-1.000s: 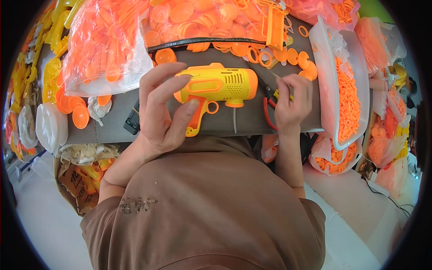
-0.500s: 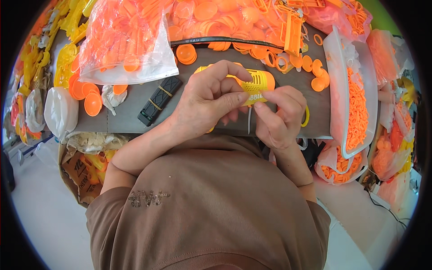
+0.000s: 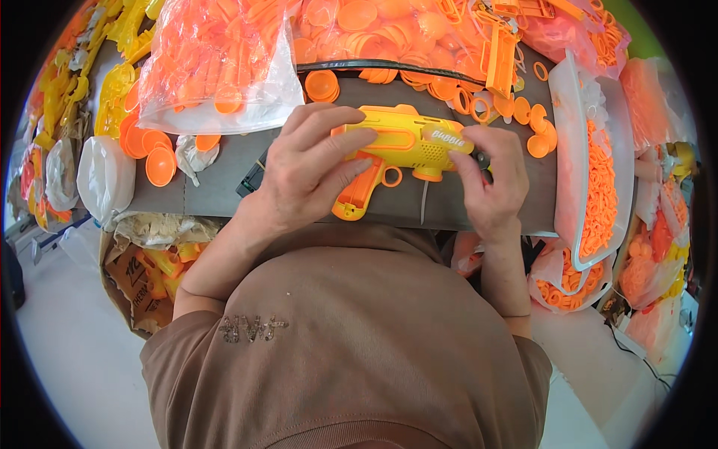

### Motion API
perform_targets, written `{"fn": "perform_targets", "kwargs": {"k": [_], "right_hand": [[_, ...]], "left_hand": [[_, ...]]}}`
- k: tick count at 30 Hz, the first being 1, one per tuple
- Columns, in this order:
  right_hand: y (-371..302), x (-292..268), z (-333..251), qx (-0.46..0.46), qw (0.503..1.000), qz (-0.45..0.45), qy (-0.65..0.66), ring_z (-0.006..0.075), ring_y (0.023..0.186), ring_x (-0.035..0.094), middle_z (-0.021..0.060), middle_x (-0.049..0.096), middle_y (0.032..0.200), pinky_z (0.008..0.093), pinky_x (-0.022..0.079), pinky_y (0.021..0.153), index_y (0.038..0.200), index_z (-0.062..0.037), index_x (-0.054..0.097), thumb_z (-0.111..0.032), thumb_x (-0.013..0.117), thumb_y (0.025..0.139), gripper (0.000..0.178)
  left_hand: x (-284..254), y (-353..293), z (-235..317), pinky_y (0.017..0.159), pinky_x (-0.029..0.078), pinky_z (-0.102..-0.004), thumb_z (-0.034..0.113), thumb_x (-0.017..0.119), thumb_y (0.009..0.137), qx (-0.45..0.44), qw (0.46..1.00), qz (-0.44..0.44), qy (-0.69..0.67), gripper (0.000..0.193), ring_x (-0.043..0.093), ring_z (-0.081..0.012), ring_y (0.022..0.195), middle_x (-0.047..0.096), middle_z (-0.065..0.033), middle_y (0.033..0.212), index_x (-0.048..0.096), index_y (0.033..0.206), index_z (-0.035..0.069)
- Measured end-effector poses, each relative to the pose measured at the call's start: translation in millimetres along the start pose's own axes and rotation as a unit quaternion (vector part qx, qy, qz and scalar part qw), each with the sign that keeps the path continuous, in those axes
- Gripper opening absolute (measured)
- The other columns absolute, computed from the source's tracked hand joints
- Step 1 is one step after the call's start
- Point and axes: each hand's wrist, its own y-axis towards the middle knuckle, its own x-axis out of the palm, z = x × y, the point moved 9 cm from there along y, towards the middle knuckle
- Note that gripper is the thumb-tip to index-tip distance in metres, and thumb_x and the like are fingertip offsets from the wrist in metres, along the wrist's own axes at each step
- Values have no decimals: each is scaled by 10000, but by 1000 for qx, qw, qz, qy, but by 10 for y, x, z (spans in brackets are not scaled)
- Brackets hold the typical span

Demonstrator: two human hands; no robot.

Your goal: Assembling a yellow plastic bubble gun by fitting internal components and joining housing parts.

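Observation:
A yellow and orange toy gun [image 3: 404, 146] lies sideways just above the grey work board [image 3: 217, 187], its orange handle pointing toward me. My left hand [image 3: 310, 168] wraps over its rear body and handle. At the front end my right hand [image 3: 490, 183] pinches the part with the white label, thumb and forefinger on the barrel. A small dark object shows just behind my right fingers, mostly hidden.
Clear bags of orange plastic parts [image 3: 213, 63] crowd the back. Loose orange caps [image 3: 161, 165] and rings [image 3: 479, 108] lie on the board. A white tray of small orange pieces [image 3: 598, 187] stands at the right. A cardboard box [image 3: 142, 277] sits low left.
The toy gun has turned from being covered by both hands to lying sideways with its label up. My right hand has shifted to the gun's front end; my view moved slightly.

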Motion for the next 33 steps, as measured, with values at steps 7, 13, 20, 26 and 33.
{"fn": "perform_targets", "kwargs": {"k": [7, 13, 20, 26, 33], "right_hand": [[146, 261, -18, 45, 992, -118, -3, 224, 819, 603, 108, 599, 910, 318, 498, 713, 1148, -18, 547, 73, 686, 709, 470], [191, 470, -177, 17, 993, -113, 40, 222, 827, 604, 104, 607, 916, 317, 488, 729, 1191, -34, 528, 58, 707, 690, 539], [197, 497, -157, 15, 995, -75, 66, 217, 816, 591, 83, 628, 893, 313, 474, 748, 1178, -35, 542, 47, 721, 677, 538], [170, 534, -168, 12, 995, -78, 64, 236, 860, 576, 86, 641, 938, 325, 468, 762, 1155, -23, 556, 25, 732, 673, 515], [-57, 477, -172, -46, 997, -46, -41, 285, 964, 555, 125, 611, 1101, 371, 448, 833, 1101, 9, 595, -13, 720, 685, 435]], "left_hand": [[157, -194, -51, 829, 491, -377, 32, 693, 724, 33, 997, -28, 62, 306, 558, -321, 1013, 599, -115, 1103, 651, 1027, 41], [167, -238, -79, 848, 496, -375, 8, 684, 726, 33, 998, 0, 52, 304, 560, -321, 1038, 604, -120, 1129, 664, 1029, 35], [193, -288, -115, 862, 492, -379, 0, 667, 741, 26, 999, 12, 46, 330, 558, -323, 1051, 597, -122, 1153, 658, 1068, 37], [256, -294, -86, 884, 479, -389, -15, 631, 728, 46, 995, -7, 86, 410, 513, -346, 1090, 531, -140, 1199, 629, 1133, 53], [282, -322, -97, 903, 470, -394, -29, 608, 725, 49, 995, -13, 88, 419, 485, -352, 1116, 503, -140, 1220, 629, 1134, 55]]}}
